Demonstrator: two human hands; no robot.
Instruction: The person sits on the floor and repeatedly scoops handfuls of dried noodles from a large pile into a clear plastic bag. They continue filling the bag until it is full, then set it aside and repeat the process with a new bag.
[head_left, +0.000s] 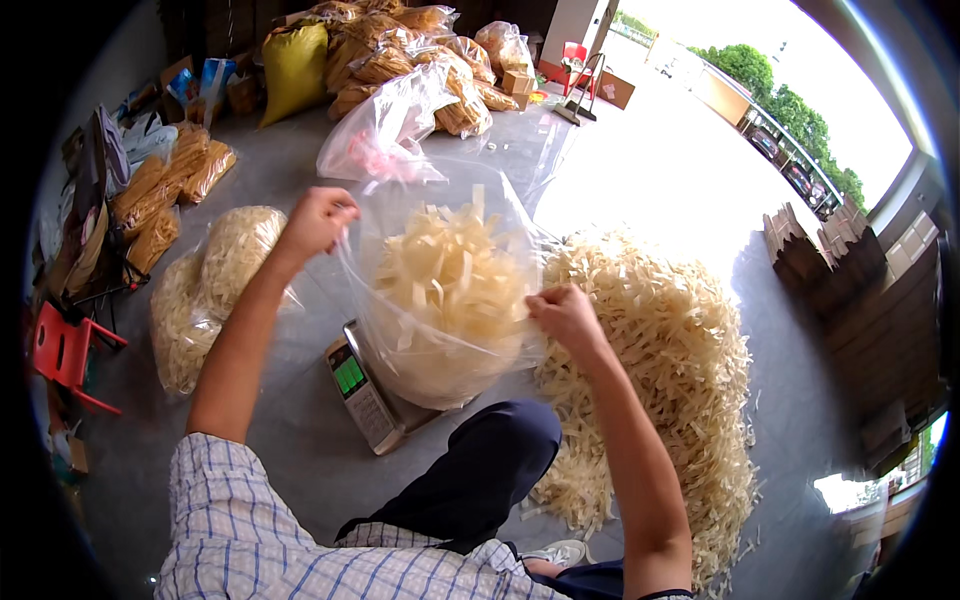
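Note:
A clear plastic bag (450, 375) stands on a digital platform scale (369, 401) with a lit green display. Pale, flat dried strips (442, 274) fill much of the bag, and its mouth is spread wide. My left hand (319, 217) pinches the rim at the left, raised a little above the strips. On the opposite side, my right hand (566, 319) grips the bag's right edge. The bag hides most of the scale's plate. Just beyond my right hand lies a large heap of loose pale strips (660, 360) on the grey floor.
Filled clear bags of pale strips (244, 244) rest at left. Ahead lie an empty-looking plastic bag (390, 120), a yellow sack (295, 71) and piled bags of brown dried goods (386, 64). A red chair (64, 345) stands far left; stacked cardboard (825, 277) lines the right.

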